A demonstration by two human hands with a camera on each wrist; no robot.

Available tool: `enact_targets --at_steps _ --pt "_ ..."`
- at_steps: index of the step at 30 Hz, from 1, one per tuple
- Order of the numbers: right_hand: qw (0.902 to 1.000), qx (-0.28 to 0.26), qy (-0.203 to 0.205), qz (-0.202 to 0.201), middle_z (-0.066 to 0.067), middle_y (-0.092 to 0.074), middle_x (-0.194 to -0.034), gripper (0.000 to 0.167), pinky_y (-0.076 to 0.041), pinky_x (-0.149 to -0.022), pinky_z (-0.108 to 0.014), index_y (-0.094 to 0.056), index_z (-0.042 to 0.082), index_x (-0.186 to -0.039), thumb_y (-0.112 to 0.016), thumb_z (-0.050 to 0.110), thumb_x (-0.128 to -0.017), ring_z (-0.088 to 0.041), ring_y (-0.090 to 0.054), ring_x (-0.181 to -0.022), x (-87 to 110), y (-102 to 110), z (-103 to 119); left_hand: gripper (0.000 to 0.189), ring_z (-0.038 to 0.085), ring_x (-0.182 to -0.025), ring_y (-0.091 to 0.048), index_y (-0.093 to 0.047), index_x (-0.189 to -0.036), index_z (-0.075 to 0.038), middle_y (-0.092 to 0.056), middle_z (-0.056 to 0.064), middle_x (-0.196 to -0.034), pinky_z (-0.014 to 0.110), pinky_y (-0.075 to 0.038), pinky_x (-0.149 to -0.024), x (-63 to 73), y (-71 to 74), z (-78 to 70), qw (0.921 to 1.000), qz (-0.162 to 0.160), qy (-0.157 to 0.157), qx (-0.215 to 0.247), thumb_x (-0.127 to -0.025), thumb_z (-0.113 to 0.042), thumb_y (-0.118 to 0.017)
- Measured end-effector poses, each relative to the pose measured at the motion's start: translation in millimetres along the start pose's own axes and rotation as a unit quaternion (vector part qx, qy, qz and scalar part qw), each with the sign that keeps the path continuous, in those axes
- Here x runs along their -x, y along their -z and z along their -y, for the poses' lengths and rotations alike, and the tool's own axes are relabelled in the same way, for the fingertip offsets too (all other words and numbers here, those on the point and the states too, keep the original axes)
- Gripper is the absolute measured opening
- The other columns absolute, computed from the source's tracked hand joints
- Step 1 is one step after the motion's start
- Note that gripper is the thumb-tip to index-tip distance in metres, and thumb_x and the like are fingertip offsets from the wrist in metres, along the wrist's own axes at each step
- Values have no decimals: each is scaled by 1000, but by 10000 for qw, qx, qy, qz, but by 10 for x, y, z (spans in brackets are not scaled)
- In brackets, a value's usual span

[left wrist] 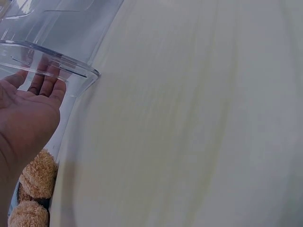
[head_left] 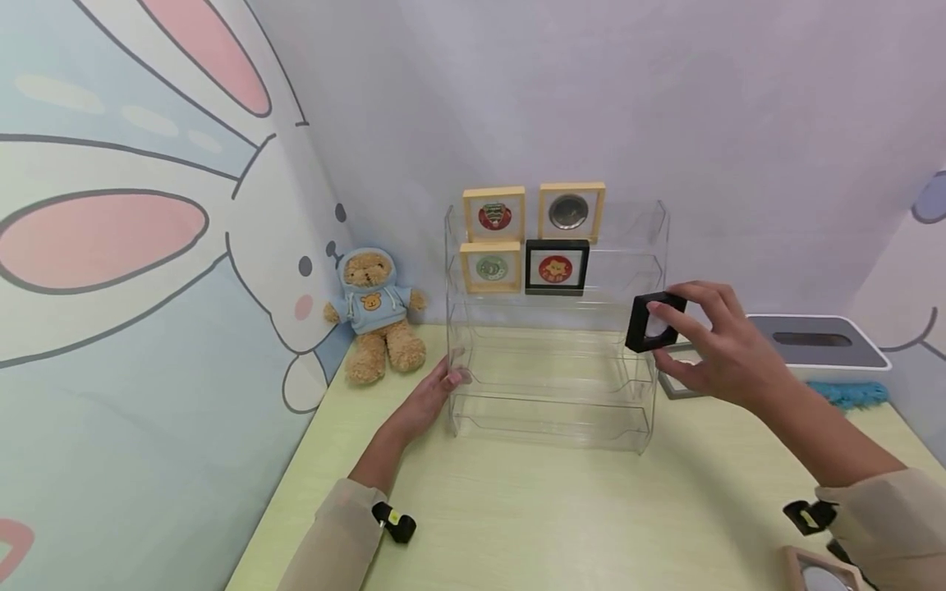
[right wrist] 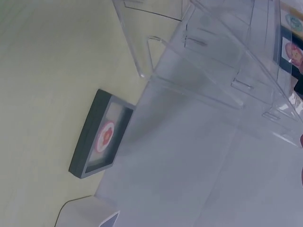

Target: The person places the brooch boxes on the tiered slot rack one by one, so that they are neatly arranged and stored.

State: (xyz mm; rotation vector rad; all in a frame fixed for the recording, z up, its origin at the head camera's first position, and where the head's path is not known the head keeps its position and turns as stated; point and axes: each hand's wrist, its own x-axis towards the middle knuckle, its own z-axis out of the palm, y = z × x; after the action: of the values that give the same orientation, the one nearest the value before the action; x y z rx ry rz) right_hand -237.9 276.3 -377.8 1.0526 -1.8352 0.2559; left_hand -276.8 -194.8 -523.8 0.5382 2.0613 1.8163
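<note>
My right hand [head_left: 720, 345] pinches a small black display frame [head_left: 641, 328] between thumb and fingers, in front of the right side of a clear tiered rack [head_left: 550, 427]. The frame is turned partly sideways, so its picture does not show. My left hand [head_left: 424, 402] rests against the rack's lower left side; in the left wrist view its fingers [left wrist: 49, 85] are nearly straight and touch the clear panel. On the upper tiers stand several light wooden frames, one with a green badge [head_left: 491, 268], and a black frame with a red badge [head_left: 556, 268].
A teddy bear [head_left: 375, 316] in a blue hoodie sits left of the rack. At the right are a grey-topped white box [head_left: 820, 341], a blue fluffy thing [head_left: 850, 394] and a grey frame [right wrist: 90, 142]. A brown frame [head_left: 794, 566] lies near the right sleeve.
</note>
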Motion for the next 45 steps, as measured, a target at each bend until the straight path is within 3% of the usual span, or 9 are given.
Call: enact_targets --at_steps 6,12,16,19,23,27,32,39,45 --pt "9987 -428 -169 219 -35 -59 -135 55 -56 -94 -36 -57 3 -139 -53 50 -111 -47 -61 -119 -56 -54 53 77 33 -156 -39 -19 -178 -24 -52 20 -151 57 -13 -139 -3 -8 -10 10000 2 -42 -4 -116 -59 -47" --pt "9892 -1095 -814 538 -32 -59 -143 65 -29 -117 -7 -47 -4 -135 -57 55 -107 -47 -54 -124 -71 -59 103 80 36 -157 -38 -19 -178 -25 -51 21 -153 58 -12 -139 -6 -5 -12 10000 -8 -11 25 -114 -62 -49" --pt "9801 -1220 -1253 939 -30 -56 -148 70 -27 -112 -1 -44 -4 -145 -82 24 -93 -44 -55 -127 -96 -75 159 78 37 -158 -39 -21 -178 -27 -51 22 -154 60 -13 -139 -6 -4 -10 10000 -2 20 -19 -114 -64 -49" --pt "9779 -1225 -1282 1111 -33 -52 -149 91 -25 -114 0 -40 -8 -152 -85 2 -73 -45 -55 -129 -139 -140 169 80 36 -157 -40 -21 -177 -27 -51 22 -153 60 -13 -139 -7 -7 -6 10000 -11 21 -21 -113 -65 -49" --pt "9837 -1220 -903 959 -36 -46 -147 89 -37 -112 -6 -42 -12 -149 -84 1 -72 -42 -54 -128 -199 -291 151 80 35 -154 -41 -21 -178 -26 -52 20 -152 60 -14 -138 -5 -8 10 10000 -26 -20 -49 -113 -65 -49" --pt "9878 -1146 -623 848 -33 -47 -144 83 -57 -94 -32 -48 -11 -144 -88 6 -73 -39 -56 -123 -287 -455 155 79 35 -155 -41 -21 -178 -26 -52 19 -151 59 -15 -138 -2 -10 23 10000 -34 -21 -68 -114 -64 -48" --pt "9922 -783 -264 935 -31 -58 -140 73 -50 -101 -62 -53 -8 -141 -86 21 -84 -47 -57 -123 -445 -636 175 75 35 -157 -40 -21 -177 -28 -52 17 -151 61 -14 -139 13 -17 16 10000 -33 58 -56 -116 -61 -46" --pt "9946 -238 214 984 -21 -66 -145 91 -45 -104 -63 -59 2 -153 -100 20 -74 -46 -56 -130 -700 -861 306 76 35 -159 -38 -20 -177 -29 -52 17 -153 60 -14 -139 11 2 25 10000 -7 62 -54 -115 -63 -47" --pt "9919 54 395 1209 -18 -60 -153 88 -46 -98 -58 -57 7 -157 -98 12 -79 -41 -55 -132 -857 -1027 410 77 34 -157 -41 -21 -177 -26 -54 19 -153 59 -17 -139 6 14 17 9999 -42 0 -115 -115 -62 -48"
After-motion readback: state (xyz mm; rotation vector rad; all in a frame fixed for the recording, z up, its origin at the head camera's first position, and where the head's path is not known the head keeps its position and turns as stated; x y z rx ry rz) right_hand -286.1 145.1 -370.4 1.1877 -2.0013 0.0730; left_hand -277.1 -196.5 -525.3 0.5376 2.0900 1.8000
